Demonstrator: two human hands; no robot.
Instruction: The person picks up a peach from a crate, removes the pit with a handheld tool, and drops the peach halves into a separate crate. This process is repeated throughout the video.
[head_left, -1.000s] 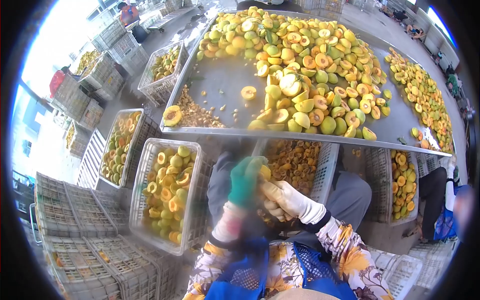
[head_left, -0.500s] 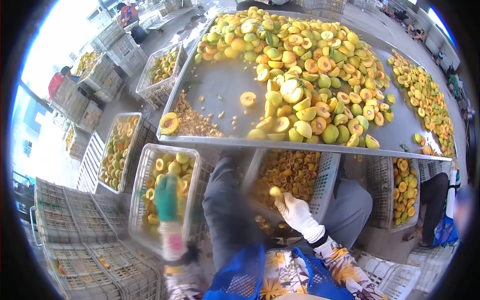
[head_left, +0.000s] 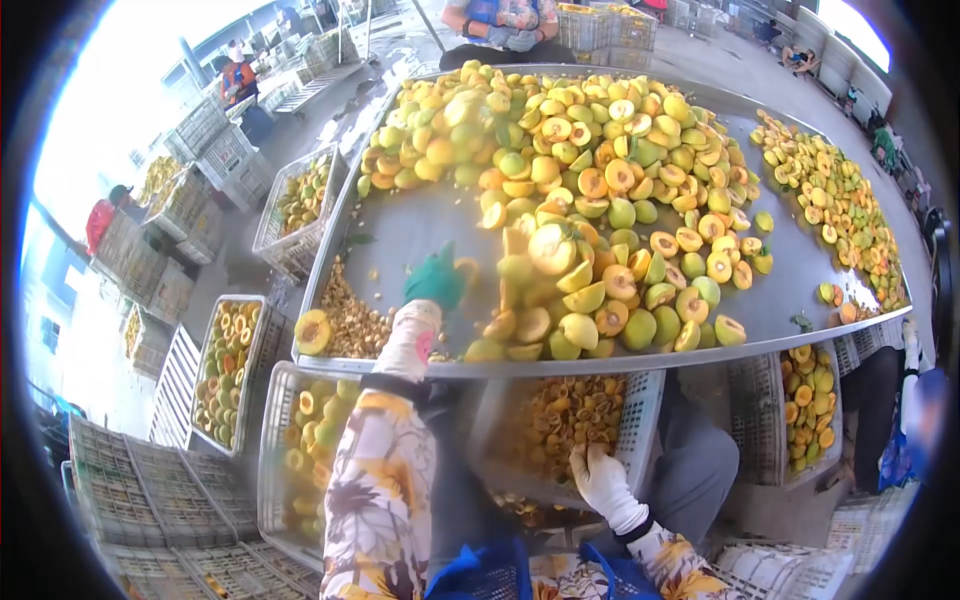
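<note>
My left hand [head_left: 435, 278], in a green glove, reaches over the metal table [head_left: 400, 225]. It is beside a cut yellow peach half [head_left: 467, 272], which it partly covers; motion smears its fingers. My right hand [head_left: 605, 485], in a white glove, is low over a crate of brown-orange scraps [head_left: 580, 415], its fingers pressed together; whatever they hold, if anything, is hidden. A large heap of peaches [head_left: 620, 210], many cut in half, lies on the table. Loose pits [head_left: 355, 318] are piled at its near left corner, with one peach half [head_left: 313, 332] beside them.
A crate of cut peaches [head_left: 275, 450] stands left of my legs, partly behind my left sleeve. More filled crates [head_left: 232, 375] stand further left. A second peach heap [head_left: 835, 205] lies at the table's right. A person [head_left: 505, 25] sits across the table.
My left hand has moved from the peach crate up onto the table. The small yellow piece at my right fingertips no longer shows. The view has tilted up.
</note>
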